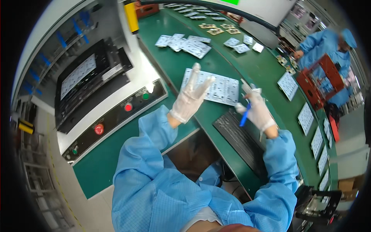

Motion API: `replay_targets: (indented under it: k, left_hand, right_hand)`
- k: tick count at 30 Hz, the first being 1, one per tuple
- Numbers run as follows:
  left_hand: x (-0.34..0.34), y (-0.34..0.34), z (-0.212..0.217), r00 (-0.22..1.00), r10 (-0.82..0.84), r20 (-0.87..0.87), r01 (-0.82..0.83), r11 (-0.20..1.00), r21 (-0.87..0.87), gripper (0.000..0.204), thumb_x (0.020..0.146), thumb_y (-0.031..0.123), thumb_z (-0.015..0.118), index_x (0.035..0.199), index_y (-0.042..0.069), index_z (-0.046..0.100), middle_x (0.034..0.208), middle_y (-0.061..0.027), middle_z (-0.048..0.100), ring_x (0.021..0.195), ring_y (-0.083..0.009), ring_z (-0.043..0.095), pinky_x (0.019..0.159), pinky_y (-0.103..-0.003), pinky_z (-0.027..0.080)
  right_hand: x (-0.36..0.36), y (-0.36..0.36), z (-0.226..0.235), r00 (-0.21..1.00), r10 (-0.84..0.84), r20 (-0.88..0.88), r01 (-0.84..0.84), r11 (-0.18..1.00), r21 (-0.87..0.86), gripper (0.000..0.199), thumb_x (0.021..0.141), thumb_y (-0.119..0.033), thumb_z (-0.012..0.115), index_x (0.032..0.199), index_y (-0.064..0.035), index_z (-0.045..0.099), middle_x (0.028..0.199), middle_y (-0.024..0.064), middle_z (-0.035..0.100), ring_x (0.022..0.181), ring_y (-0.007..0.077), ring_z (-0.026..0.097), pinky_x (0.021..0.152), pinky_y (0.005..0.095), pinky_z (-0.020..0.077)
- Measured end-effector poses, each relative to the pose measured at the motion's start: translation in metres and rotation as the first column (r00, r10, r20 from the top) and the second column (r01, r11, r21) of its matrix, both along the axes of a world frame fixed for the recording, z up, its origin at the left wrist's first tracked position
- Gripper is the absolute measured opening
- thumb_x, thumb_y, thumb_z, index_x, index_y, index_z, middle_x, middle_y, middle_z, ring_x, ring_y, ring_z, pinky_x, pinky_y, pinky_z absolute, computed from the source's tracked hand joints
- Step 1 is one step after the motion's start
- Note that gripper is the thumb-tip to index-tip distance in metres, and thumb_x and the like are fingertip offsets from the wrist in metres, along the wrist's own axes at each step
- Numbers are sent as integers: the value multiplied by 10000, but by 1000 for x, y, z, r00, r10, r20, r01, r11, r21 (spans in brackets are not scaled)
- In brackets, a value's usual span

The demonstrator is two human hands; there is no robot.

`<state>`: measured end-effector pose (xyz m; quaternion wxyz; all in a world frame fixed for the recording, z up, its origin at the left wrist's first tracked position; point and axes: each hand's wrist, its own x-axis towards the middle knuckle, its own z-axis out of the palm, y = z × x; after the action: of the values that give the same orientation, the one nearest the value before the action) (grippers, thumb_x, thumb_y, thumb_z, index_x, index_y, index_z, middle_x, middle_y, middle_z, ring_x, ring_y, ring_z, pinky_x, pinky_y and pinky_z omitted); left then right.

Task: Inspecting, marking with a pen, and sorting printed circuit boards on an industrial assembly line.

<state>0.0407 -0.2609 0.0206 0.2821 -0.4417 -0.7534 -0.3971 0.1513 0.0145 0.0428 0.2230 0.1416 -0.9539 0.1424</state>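
A white circuit board panel (222, 89) with rows of small dark marks lies on the green bench in front of me. My left hand (190, 98), in a white glove, reaches over the panel's left part with its fingers stretched apart. Whether those fingertips touch the panel I cannot tell. At the panel's right edge is my right hand (258, 111), also gloved, with its fingers closed around a slim blue pen-like tool (245, 115). Part of that tool is hidden by the fingers. Just below the panel sits a black keyboard (239, 139), partly under my right forearm.
To the left stands a white machine with a control strip (116, 118) of buttons and another panel (78, 76) on its black fixture. Several loose panels (189, 45) lie beyond my hands. A monitor (255, 11) rises at the back. Across the bench, a person (328, 54) works beside a red-brown frame (321, 81).
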Motion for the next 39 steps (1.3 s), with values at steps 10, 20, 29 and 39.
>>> replay_targets:
  k: [10, 20, 29, 39]
  left_hand:
    - [-17, -342, 77, 658, 752, -24, -689, 589, -424, 233, 911, 156, 534, 1098, 135, 671, 1251, -170, 583, 1325, -394, 372, 1019, -431, 420]
    - [-132, -439, 89, 744, 638, -196, -528, 383, -758, 497, 922, 349, 525, 1333, 75, 475, 1365, -171, 476, 1286, -350, 415, 1042, -424, 384]
    - [-131, -431, 106, 775, 542, -326, -581, 405, -706, 291, 946, 213, 495, 1213, 127, 574, 1115, -125, 635, 816, -285, 658, 632, -411, 533]
    - [99, -418, 141, 707, 655, -268, -704, 611, -362, 316, 966, 260, 451, 1105, 39, 630, 1034, -88, 701, 829, -248, 671, 702, -345, 501]
  right_hand:
    - [-82, -33, -51, 983, 182, 25, -183, 983, 25, 819, 660, -75, 782, 1389, -78, 409, 892, 130, 531, 848, 327, 531, 821, 423, 463]
    - [-39, -110, 31, 888, 86, 452, 379, 423, -823, 524, 1000, -350, 431, 1405, -19, 407, 1299, -44, 524, 649, -4, 361, 524, 132, 302]
    - [-47, -166, 54, 948, 284, 141, -181, 850, -495, 297, 956, -213, 540, 1243, -151, 495, 1433, 223, 408, 1341, 372, 366, 1107, 416, 249]
    - [-147, -283, 75, 856, 467, -224, -484, 874, -29, 311, 842, -111, 651, 1084, 39, 526, 1315, 213, 537, 1147, 380, 553, 927, 380, 454]
